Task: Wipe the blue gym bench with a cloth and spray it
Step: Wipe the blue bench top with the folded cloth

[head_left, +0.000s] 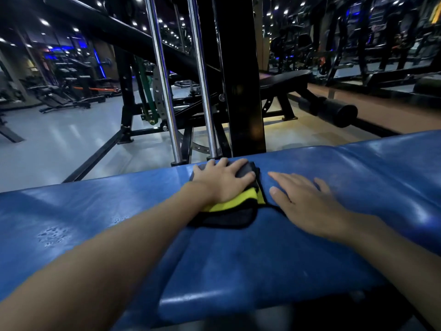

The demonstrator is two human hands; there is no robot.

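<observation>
Where I stand: mid-wipe, I judge; droplets (53,235) lie unwiped at the left of the blue bench (238,271).
Left hand (222,181): fingers spread, pressing the folded yellow-and-black cloth (235,206) at the far edge.
Right hand (307,206): flat on the bench, empty.

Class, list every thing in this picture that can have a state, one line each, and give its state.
Left hand: fingers spread, pressing on the cloth.
Right hand: open, flat on the bench, beside the cloth.
Cloth: folded, lying on the bench, partly under the left hand.
Bench: glossy, with droplets at its left part.
</observation>
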